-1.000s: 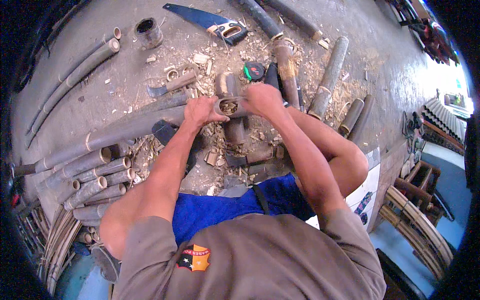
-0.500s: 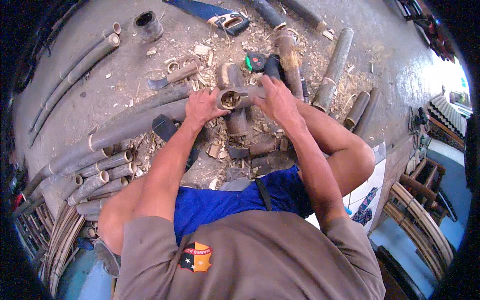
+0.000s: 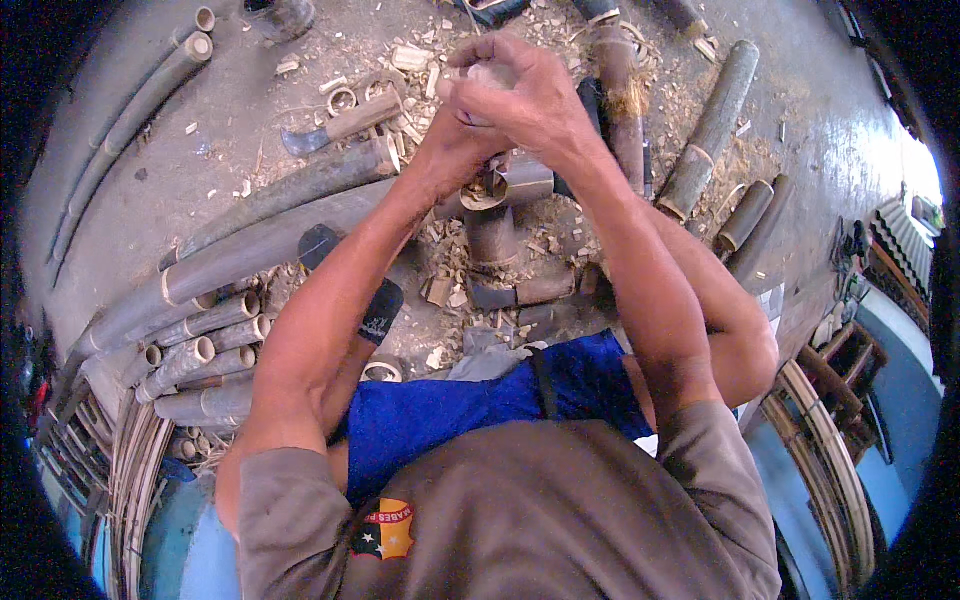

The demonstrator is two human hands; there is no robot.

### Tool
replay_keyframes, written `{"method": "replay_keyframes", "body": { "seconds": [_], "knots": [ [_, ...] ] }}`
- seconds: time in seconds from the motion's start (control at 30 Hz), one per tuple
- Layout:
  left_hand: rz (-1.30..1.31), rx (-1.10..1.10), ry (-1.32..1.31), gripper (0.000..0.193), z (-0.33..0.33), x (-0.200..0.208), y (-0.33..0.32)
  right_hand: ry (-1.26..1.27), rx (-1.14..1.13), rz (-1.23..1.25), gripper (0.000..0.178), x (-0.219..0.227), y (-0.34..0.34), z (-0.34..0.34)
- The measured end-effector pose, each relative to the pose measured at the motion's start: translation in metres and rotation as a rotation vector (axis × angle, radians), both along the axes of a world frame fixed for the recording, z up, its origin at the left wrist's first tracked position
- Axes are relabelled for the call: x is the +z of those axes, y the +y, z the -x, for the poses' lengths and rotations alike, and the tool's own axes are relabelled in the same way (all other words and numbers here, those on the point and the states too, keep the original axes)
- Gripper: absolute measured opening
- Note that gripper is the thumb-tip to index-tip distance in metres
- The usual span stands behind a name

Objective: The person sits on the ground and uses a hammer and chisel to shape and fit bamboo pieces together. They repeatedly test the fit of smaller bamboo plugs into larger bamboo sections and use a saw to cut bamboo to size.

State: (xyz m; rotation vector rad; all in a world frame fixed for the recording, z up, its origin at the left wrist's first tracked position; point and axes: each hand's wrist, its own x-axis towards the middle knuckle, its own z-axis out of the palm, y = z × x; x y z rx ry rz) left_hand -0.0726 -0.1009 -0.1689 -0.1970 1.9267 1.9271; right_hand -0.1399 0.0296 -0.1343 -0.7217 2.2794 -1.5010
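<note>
Bamboo pole point(image 3: 262, 247) stretches leftward, its cut opening point(image 3: 486, 197) just nearer than the curled left hand point(image 3: 464, 138) and right hand point(image 3: 532, 100); I cannot tell whether they hold anything.

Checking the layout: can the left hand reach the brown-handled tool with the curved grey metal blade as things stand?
Probably yes: the brown-handled tool lies left of the left hand, with pale wood chips between. The right hand overlaps the left in view, so the left may need freeing.
</note>
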Motion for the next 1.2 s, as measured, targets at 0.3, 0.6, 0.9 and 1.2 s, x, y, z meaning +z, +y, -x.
{"method": "replay_keyframes", "body": {
  "seconds": [0.3,0.6,0.9,1.2],
  "knots": [
    [-0.252,0.105,-0.213,0.039,-0.016,-0.052,-0.017,-0.546,-0.105,0.04,0.03,-0.055,-0.037,0.004],
    [-0.566,0.3,-0.355,0.024,-0.012,-0.086,-0.022,-0.399,-0.145,-0.169,0.039,-0.068,-0.063,0.021],
    [-0.184,0.415,0.015,0.02,-0.032,-0.085,0.0,-0.21,-0.089,-0.158,0.039,-0.061,-0.057,0.001],
    [-0.001,-0.249,0.474,0.037,-0.099,-0.156,0.008,0.215,-0.06,0.208,0.038,-0.052,0.0,-0.123]
  ]
}}
